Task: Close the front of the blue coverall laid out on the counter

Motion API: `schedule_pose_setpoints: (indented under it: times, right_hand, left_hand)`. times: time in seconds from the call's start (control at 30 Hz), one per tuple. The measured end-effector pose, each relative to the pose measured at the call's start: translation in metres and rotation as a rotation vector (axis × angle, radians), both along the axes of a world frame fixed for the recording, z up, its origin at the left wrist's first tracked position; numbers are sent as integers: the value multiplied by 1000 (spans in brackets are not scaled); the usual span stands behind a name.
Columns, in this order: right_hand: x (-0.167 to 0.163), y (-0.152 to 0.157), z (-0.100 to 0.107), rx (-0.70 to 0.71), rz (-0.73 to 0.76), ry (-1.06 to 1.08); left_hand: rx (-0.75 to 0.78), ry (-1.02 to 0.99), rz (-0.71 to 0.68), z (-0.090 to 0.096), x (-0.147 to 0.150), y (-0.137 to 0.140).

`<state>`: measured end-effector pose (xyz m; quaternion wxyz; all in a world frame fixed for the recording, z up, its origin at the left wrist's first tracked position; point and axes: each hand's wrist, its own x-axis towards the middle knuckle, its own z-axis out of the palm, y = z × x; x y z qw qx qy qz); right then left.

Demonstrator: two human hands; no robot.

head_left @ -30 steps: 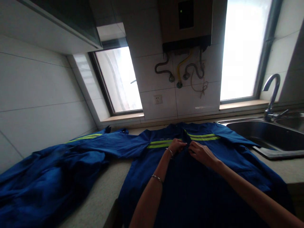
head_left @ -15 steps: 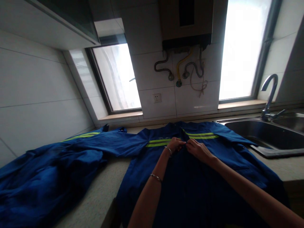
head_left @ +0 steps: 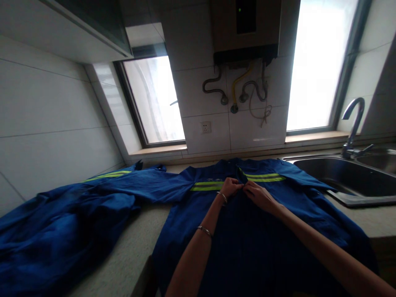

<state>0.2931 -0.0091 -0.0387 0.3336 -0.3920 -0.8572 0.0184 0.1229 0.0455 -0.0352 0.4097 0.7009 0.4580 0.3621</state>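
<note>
A blue work jacket with yellow-green chest stripes lies spread over the counter, its front hanging down toward me. My left hand pinches the jacket's front edge at the level of the stripes. Close beside it, my right hand is closed on the opposite front edge, fingertips nearly touching those of the left. Above the hands the front gapes slightly toward the collar. Whatever small fastening lies between the fingertips is hidden. Two bracelets show on my left arm.
More blue striped clothing is heaped on the counter at left. To the right is a steel sink with a faucet. A water heater with pipes hangs on the wall between two windows.
Both hands stay at the same spot on the jacket front, with only slight finger movement. The whole view has shifted a little.
</note>
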Motion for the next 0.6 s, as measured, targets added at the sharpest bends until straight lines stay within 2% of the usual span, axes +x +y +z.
schedule_pose_setpoints:
  times: [0.33, 0.5, 0.6]
  right_hand:
    - [-4, 10, -6, -2, -101, 202]
    - [3, 18, -9, 25, -177, 349]
    - [12, 24, -13, -76, -192, 464]
  left_hand:
    - [257, -9, 27, 7, 8, -3]
    - [211, -63, 2, 10, 8, -8]
    - [165, -83, 20, 12, 9, -10]
